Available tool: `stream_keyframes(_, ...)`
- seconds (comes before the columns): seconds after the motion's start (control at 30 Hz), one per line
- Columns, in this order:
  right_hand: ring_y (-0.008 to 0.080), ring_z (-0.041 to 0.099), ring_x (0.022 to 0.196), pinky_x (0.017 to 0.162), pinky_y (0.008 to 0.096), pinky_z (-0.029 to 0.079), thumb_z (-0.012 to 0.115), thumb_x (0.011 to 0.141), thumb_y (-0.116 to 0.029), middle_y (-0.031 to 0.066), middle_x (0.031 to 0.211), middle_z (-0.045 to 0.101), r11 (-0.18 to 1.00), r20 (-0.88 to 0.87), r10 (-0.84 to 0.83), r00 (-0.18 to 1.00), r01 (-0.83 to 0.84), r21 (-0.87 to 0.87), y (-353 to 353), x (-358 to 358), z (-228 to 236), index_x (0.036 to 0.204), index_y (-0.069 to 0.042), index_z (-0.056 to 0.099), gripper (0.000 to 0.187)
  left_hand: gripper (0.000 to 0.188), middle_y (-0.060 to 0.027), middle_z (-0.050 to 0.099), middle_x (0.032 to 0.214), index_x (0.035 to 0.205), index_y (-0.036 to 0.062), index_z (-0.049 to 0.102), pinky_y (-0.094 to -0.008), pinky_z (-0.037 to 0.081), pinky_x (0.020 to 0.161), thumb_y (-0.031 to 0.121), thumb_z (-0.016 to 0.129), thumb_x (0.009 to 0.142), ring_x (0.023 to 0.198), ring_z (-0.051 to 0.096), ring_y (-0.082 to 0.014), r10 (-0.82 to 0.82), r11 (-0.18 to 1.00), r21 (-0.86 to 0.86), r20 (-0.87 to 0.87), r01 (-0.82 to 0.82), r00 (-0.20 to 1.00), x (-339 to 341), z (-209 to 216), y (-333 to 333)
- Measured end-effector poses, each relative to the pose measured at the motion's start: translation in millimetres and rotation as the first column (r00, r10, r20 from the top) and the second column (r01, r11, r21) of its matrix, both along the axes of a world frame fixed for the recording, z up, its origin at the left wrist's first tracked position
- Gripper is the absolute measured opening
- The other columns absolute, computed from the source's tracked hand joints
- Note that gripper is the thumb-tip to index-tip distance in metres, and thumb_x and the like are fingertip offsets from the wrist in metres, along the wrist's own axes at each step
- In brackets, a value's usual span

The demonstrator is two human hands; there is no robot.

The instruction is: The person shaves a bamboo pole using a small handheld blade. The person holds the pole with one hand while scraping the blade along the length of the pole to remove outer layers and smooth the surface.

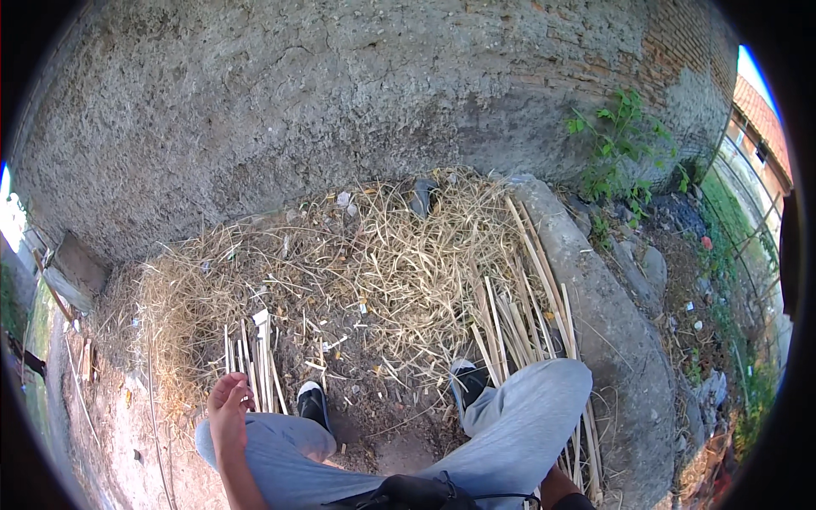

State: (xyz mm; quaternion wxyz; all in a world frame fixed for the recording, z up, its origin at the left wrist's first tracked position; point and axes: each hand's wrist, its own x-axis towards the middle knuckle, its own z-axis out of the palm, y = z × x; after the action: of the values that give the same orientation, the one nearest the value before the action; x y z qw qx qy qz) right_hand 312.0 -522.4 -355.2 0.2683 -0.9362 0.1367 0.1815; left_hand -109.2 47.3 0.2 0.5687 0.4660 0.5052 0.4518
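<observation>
My left hand (228, 403) is raised above my left knee, its fingers curled in toward the thumb. Nothing shows between them. Just beyond it, a small bundle of pale split-cane strips (265, 364) lies on the ground. At the right, my right forearm (556, 486) passes behind my right leg, which hides the hand and its fingers. Beside that leg lies a larger bunch of long pale strips (518, 327), and some of their ends show below my knee.
A heap of dry shavings (416, 263) spreads before my feet, up to a rough wall (340, 102). A grey shoe-like thing (422, 195) lies at its back. A stone kerb (608, 340) runs along the right, beyond it a green plant (625, 144) and rubble.
</observation>
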Motion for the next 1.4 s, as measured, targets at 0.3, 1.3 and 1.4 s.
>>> stream_keyframes(0.3, 0.0240, 0.066, 0.062, 0.060, 0.0371, 0.050, 0.075, 0.079, -0.022, 0.0120, 0.069, 0.069, 0.988, -0.020, 0.070, 0.997, -0.067, 0.137, 6.7, 2.4, 16.4, 0.085, 0.004, 0.074, 0.026, 0.014, -0.0010, 0.062, 0.086, 0.104, 0.0020, 0.063, -0.0218, 0.044, 0.062, 0.000, 0.063, 0.090, 0.070, 0.057, -0.0064, -0.014, 0.997, 0.075, -0.100, 0.021, 0.995, -5.4, -1.5, -7.6)
stream_keyframes(1.3, 0.0100, 0.060, 0.060, 0.055, 0.0272, 0.044, 0.061, 0.099, -0.026, 0.0030, 0.068, 0.066, 0.645, 0.067, 0.640, 0.766, -0.582, 0.494, 120.8, 158.5, 313.4, 0.090, -0.001, 0.072, 0.029, 0.024, -0.0179, 0.065, 0.113, 0.113, 0.0006, 0.060, -0.0366, 0.052, 0.083, 0.007, 0.064, 0.091, 0.102, 0.065, -0.0304, -0.044, 0.669, 0.572, -0.607, 0.475, 0.794, 47.8, 38.5, -23.7)
stream_keyframes(1.4, 0.0097, 0.061, 0.063, 0.058, 0.0274, 0.045, 0.060, 0.099, -0.027, 0.0035, 0.070, 0.068, 0.558, 0.122, 0.724, 0.678, -0.681, 0.474, 171.8, 160.4, 358.9, 0.086, -0.001, 0.073, 0.032, 0.035, -0.0184, 0.062, 0.122, 0.119, 0.0020, 0.059, -0.0454, 0.046, 0.099, 0.013, 0.069, 0.088, 0.117, 0.057, -0.0387, 0.058, 0.476, 0.648, -0.698, 0.595, 0.713, 68.6, 53.3, -14.3)
